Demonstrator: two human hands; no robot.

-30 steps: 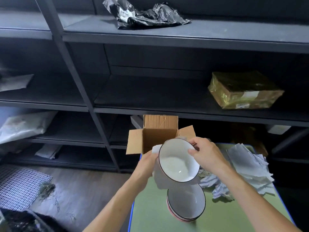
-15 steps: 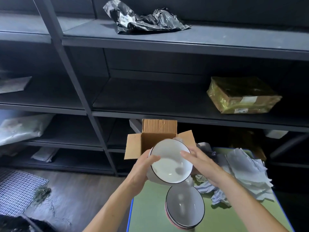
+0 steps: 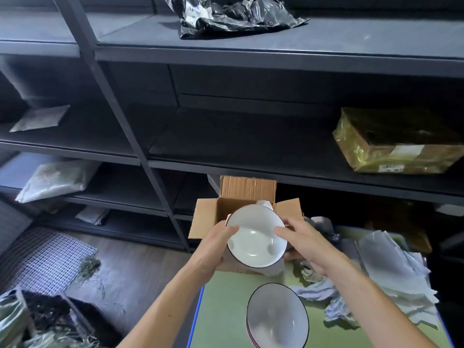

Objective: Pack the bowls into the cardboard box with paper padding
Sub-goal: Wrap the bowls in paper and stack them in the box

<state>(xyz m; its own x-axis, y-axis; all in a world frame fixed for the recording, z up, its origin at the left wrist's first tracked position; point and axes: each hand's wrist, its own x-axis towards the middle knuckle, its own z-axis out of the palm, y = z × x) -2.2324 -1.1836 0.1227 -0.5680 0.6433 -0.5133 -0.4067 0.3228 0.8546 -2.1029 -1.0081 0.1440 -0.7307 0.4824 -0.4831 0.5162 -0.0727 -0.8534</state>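
A white bowl with a dark rim hangs over the open cardboard box at the far end of the green table. My left hand grips its left rim, thumb inside. My right hand holds its right rim, thumb inside. White paper seems to wrap the bowl's underside. A bit of white paper shows inside the box behind the bowl. A stack of similar bowls sits on the table nearer to me.
Crumpled paper and a pile of flat white sheets lie on the table's right side. Dark metal shelving stands behind the box, with a gold-wrapped parcel and a black plastic bag. A white grid mat lies on the floor at left.
Both hands have carried the bowl away from me, from above the stacked bowls to over the box opening. My right thumb now rests inside the rim.
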